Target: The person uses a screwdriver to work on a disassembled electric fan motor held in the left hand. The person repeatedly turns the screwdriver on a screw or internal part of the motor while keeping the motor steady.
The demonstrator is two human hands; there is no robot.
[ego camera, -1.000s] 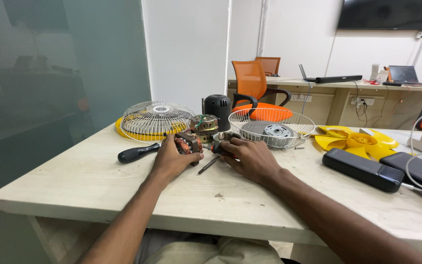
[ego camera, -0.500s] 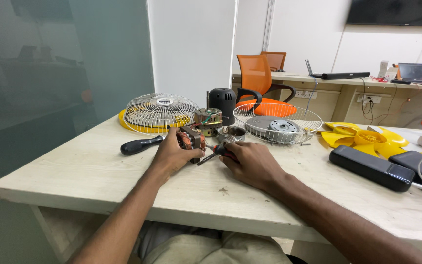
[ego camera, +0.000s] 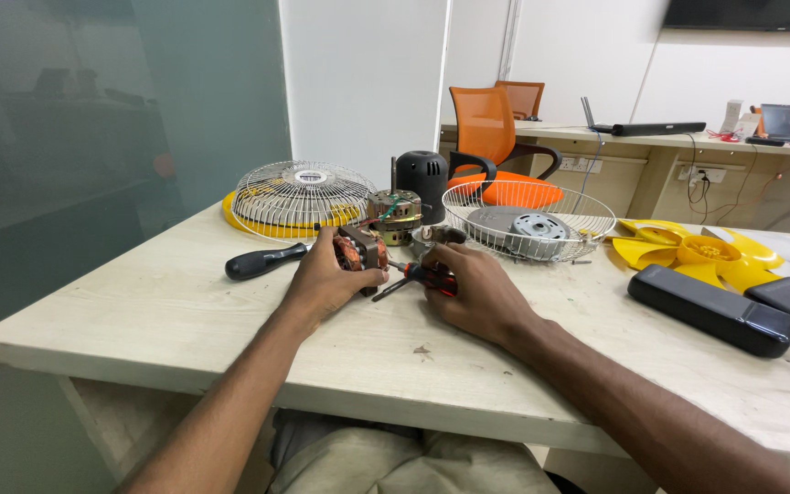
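Since the earlier frames both hands have stayed on the same small parts at the middle of the table (ego camera: 139, 320); only the view has shifted slightly. The left hand (ego camera: 326, 279) is clenched around a small motor part with copper windings (ego camera: 361, 249), which sits at its fingertips, toward 1 o'clock from the palm. The right hand (ego camera: 473, 288) grips a small screwdriver with a red-and-black handle (ego camera: 427, 274), lying at 10 o'clock from that hand, its tip reaching toward the motor part. A black-handled screwdriver (ego camera: 262, 263) lies just beside the left hand at 10 o'clock. Farther off, a wire fan guard on a yellow rim (ego camera: 299, 197) stands at 11 o'clock, a second motor piece (ego camera: 395, 212) and a black motor housing (ego camera: 422, 178) at 12, another wire guard (ego camera: 528, 220) at 1, and a yellow fan blade (ego camera: 697, 249) at 2.
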